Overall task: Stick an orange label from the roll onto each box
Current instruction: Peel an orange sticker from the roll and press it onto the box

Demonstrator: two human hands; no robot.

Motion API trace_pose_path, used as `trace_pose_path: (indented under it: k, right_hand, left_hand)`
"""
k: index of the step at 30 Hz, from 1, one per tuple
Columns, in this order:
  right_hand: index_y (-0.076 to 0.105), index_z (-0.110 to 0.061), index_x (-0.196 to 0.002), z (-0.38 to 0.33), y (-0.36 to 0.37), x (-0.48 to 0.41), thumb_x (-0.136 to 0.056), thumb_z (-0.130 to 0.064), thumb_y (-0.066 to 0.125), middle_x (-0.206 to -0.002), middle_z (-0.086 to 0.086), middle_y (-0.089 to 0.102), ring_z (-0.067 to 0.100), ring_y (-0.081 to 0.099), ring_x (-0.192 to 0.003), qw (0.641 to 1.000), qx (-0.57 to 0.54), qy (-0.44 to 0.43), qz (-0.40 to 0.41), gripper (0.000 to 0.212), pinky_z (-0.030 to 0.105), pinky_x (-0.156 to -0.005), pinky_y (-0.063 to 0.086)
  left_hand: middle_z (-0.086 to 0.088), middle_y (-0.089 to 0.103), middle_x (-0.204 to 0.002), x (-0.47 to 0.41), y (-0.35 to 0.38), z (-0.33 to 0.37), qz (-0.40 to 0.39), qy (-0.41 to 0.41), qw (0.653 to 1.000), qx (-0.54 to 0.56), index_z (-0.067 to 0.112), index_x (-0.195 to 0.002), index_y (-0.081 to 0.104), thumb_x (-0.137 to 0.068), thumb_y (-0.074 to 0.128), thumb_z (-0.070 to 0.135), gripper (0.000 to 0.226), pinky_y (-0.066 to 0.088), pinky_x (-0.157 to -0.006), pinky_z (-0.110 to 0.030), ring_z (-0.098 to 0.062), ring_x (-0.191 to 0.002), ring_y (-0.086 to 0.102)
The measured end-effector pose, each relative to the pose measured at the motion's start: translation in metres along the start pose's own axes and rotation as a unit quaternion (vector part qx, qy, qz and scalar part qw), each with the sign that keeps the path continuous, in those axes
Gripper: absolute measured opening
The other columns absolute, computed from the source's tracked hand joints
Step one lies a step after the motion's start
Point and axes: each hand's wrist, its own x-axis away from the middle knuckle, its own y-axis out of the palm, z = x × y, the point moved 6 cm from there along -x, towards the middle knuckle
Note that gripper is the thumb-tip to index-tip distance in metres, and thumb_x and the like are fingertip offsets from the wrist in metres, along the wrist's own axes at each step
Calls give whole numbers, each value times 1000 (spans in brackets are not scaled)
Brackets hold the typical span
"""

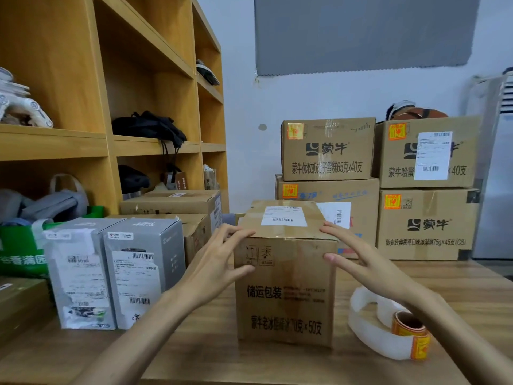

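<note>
**We set up the next box**

Our left hand (219,257) and right hand (358,259) are spread wide, flat fingers pressing the sides of the brown box (286,287) between them. It has a white paper (283,216) on top, but we see nothing orange on it, so we think its turn is now. The label roll (408,332) lies just under our right wrist. Next, one hand must let go and peel a sticker off

Part of the label roll (408,329) behind the right forearm (449,325)
</note>
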Motion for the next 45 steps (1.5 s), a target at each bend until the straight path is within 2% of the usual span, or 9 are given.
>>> trace_pose_path:
  k: [9,13,20,24,27,34,38,42,45]
  right_hand:
    - [37,-40,-147,28,-3,-14,-94,-40,55,-157,-27,26,-13,22,-141,998,-43,36,0,55,32,-120,27]
    - [37,-42,-144,35,-2,-20,-99,-29,55,-154,-28,25,-7,30,-137,998,-44,48,-8,50,8,-108,29]
    - [36,-36,-148,39,-8,-22,-98,-35,57,-153,-15,36,9,48,-123,997,0,77,15,54,5,-86,38]
    - [41,-33,-144,31,-18,-7,-92,-42,65,-144,-17,40,8,51,-119,996,39,60,56,58,23,-93,49]
    - [56,-28,-129,30,-32,18,-89,-40,69,-134,-15,47,4,56,-104,993,74,53,81,43,7,-75,46]
    - [62,-37,-92,69,-54,85,-86,-45,67,-101,-20,61,5,57,-64,971,199,127,23,11,29,-61,41]
    - [66,-34,-89,83,-54,116,-85,-40,71,-75,-21,61,2,55,-63,968,184,172,4,8,26,-59,36]
    - [70,-27,-96,90,-44,135,-87,-29,73,-80,-23,60,-13,53,-71,970,160,185,-18,10,11,-60,36]
    - [66,-30,-96,96,-34,143,-86,-27,72,-85,-24,61,-12,54,-74,972,142,183,-38,12,11,-62,36]
  left_hand:
    - [12,42,-126,-18,18,0,3,-32,999,6,33,-142,46,-83,77,43,67,52,-96,-41,-9,-120,43]
    - [11,41,-129,-19,22,-1,7,-42,999,7,33,-143,44,-84,76,42,68,51,-96,-41,-11,-123,42]
    - [3,43,-143,-29,23,8,-3,-41,998,-51,28,-147,43,-85,75,42,71,41,-108,-42,-17,-133,39]
    - [-4,40,-150,-31,25,41,24,58,993,-103,22,-147,43,-86,74,38,70,33,-117,-43,-22,-139,37]
    - [-3,48,-145,-29,43,80,43,139,987,-73,17,-142,51,-87,74,33,62,32,-117,-35,-21,-138,41]
    - [3,53,-142,-25,134,140,-68,174,982,18,21,-140,53,-92,65,42,54,33,-117,-32,-13,-136,41]
    - [3,58,-131,-21,174,166,-116,164,979,48,19,-131,58,-92,64,42,45,42,-105,-35,-13,-123,47]
    - [5,60,-126,-13,198,192,-146,148,974,91,23,-128,59,-95,61,40,37,33,-101,-26,-12,-119,49]
    - [8,60,-114,-7,216,201,-183,109,967,138,25,-121,61,-94,62,39,30,42,-93,-32,-12,-108,53]
